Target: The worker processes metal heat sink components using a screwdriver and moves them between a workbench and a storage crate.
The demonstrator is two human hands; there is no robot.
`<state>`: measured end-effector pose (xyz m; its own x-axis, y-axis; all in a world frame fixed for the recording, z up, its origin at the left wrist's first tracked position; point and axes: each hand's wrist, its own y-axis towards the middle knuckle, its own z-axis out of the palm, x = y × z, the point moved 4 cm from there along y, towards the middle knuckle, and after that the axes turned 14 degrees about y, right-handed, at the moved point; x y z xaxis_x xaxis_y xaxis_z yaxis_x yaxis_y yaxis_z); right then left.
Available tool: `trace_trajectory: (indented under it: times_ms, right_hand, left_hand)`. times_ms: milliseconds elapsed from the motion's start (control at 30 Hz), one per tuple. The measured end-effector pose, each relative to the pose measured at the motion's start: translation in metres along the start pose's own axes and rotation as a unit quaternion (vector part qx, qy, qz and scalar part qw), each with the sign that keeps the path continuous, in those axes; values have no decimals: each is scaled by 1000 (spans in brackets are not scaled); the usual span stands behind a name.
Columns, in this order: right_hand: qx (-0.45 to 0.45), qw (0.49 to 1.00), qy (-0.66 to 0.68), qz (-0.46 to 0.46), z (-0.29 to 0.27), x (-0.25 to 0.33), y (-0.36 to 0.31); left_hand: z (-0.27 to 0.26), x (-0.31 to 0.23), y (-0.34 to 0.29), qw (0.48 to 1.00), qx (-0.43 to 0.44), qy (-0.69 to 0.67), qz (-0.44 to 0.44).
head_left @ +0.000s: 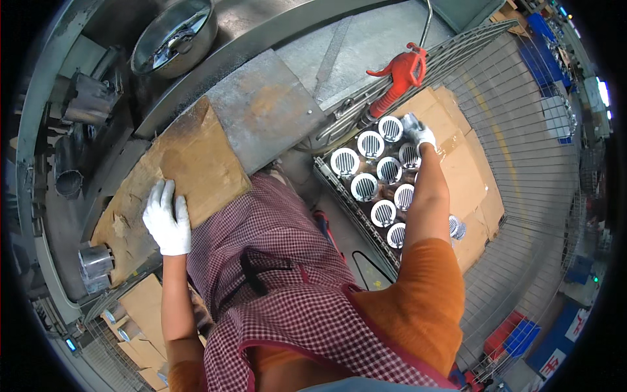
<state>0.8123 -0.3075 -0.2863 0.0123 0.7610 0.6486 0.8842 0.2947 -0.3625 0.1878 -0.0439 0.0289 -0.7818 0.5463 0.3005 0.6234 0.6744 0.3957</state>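
Note:
My left hand [167, 219], in a white glove, lies with its fingers stretched out on a worn brown cardboard sheet [199, 163] that covers the bench edge. It holds nothing. On my right, my gloved right hand [424, 135] reaches to the far side of a wire basket. Its fingers close round a shiny grey metal part [411, 122], which they partly hide. Beside that hand, several round metal parts [389, 170] with slotted faces and pale rims stand in rows. One more such part [457, 227] lies on its side beyond my forearm.
A red air gun [401, 70] hangs beyond the parts. Flat cardboard [467, 157] lines the wire basket [522, 130]. A metal bowl [175, 39] with scraps sits at the back left. Metal cylinders [96, 261] stand left of my hand. A steel plate [268, 104] lies ahead.

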Motion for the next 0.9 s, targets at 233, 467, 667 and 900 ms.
trace_trajectory:
  times_ms: [233,467,667,900]
  right_hand:
    - [-195,952,222,74,-1,-44,15]
    - [-142,926,200,288,-20,-193,88]
    - [-143,873,362,293,29,-113,51]
    - [-182,885,419,91,18,-40,37]
  left_hand:
    - [4,1,0,1000,8,-3,-16]
    - [15,2,0,999,3,-46,-5]
    - [7,5,-2,1000,20,1,-7]
    - [9,5,-3,1000,8,-17,7]
